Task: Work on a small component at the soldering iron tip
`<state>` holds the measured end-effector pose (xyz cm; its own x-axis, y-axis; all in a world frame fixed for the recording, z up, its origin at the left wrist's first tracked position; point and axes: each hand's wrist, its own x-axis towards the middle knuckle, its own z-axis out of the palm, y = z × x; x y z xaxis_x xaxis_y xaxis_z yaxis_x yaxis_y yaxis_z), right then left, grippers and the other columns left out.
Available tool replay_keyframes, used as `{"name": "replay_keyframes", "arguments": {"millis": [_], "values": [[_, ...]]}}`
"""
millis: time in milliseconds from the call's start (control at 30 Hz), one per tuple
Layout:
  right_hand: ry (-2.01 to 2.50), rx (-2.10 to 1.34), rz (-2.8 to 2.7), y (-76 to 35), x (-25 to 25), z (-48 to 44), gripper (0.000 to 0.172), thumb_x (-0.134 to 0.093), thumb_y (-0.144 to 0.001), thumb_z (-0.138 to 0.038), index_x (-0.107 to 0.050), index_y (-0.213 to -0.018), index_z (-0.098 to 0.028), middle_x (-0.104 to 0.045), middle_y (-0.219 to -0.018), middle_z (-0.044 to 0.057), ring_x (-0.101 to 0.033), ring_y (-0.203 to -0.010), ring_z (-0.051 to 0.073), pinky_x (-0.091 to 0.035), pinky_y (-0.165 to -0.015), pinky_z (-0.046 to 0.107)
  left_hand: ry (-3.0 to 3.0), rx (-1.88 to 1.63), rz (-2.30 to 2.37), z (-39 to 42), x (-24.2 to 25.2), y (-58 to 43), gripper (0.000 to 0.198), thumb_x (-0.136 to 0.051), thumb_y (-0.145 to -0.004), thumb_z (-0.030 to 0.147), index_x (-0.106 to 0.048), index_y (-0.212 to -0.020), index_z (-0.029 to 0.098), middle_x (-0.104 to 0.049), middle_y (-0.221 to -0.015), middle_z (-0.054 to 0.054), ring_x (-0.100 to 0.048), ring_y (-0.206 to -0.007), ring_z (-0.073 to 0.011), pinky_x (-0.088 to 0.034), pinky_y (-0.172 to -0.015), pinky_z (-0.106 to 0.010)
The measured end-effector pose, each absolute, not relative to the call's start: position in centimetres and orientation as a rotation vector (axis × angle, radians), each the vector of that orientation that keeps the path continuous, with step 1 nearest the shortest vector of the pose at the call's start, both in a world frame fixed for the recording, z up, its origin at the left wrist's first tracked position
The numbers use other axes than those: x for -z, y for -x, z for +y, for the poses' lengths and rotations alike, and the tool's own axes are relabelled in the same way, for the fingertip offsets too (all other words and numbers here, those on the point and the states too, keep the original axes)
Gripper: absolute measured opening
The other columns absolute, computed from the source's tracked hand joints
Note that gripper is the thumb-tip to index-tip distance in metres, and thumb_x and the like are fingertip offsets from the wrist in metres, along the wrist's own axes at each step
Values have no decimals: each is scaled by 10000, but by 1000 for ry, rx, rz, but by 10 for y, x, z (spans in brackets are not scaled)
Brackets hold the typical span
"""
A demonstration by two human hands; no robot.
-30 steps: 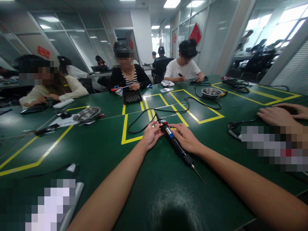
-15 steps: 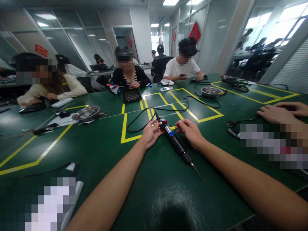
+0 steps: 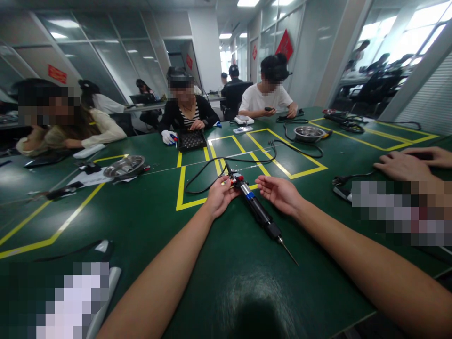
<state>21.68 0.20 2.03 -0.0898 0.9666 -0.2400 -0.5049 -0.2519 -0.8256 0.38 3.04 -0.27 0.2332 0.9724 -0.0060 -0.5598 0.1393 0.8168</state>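
An electric screwdriver (image 3: 259, 209) with a black body, a silver and blue band and a long thin bit lies slanted before me, the bit pointing down to the right. My left hand (image 3: 221, 195) is closed around its rear end, near the red part where the cord comes out. On the other side my right hand (image 3: 278, 192) is apart from the tool, palm turned inward and fingers spread a little, holding nothing. From the rear end a black cord (image 3: 197, 176) loops away over the green table (image 3: 208, 263).
Yellow tape (image 3: 180, 188) marks rectangles on the table. Metal bowls stand at left (image 3: 124, 167) and far right (image 3: 309, 133). A black tray (image 3: 191, 140) sits before a person opposite. Another person's hands (image 3: 406, 165) rest at the right edge. Several people sit around the table.
My right hand has opened, its fingers loosening from a pinch beside the screwdriver. My left hand and the tool have hardly moved. Across the table, a person's gloved hand has come down beside the tray.
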Motion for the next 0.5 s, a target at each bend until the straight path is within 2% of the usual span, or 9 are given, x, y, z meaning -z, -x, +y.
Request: {"name": "replay_keyframes", "arguments": {"millis": [133, 300, 400, 500], "values": [[977, -1576, -685, -213, -25, -3, 84, -655, -921, -159, -736, -901, -148, -765, -870, 53, -650, -653, 93, -555, -608, 186, -805, -1218, 636, 32, 4, -3, 300, -701, -865, 174, -503, -1090, 169, -718, -1102, -135, -731, -987, -248, -518, -988, -511], [1012, -1555, -718, -210, -25, -6, 16, -715, -876, -136, -731, -881, -135, -741, -831, 32, -604, -597, 59, -521, -562, 150, -798, -1229, 615, 32, 5, -3, 286, -719, -853, 173, -515, -1053, 163, -727, -1074, -127, -725, -1015, -259, -502, -1009, -514], [1002, -1533, -789, -211, -24, -5, 129, -790, -832, -222, -702, -811, -131, -689, -750, 11, -574, -577, 60, -508, -541, 151, -805, -1225, 611, 32, 5, -3, 276, -714, -856, 171, -518, -1050, 159, -731, -1069, -126, -730, -994, -260, -497, -1015, -520], [1043, -1481, -890, -211, -21, -4, 301, -732, -886, -388, -653, -738, -139, -638, -690, 12, -564, -571, 81, -500, -540, 183, -809, -1225, 607, 32, 5, -3, 274, -712, -858, 174, -522, -1055, 157, -728, -1077, -137, -727, -1013, -270, -494, -1015, -525]]}}
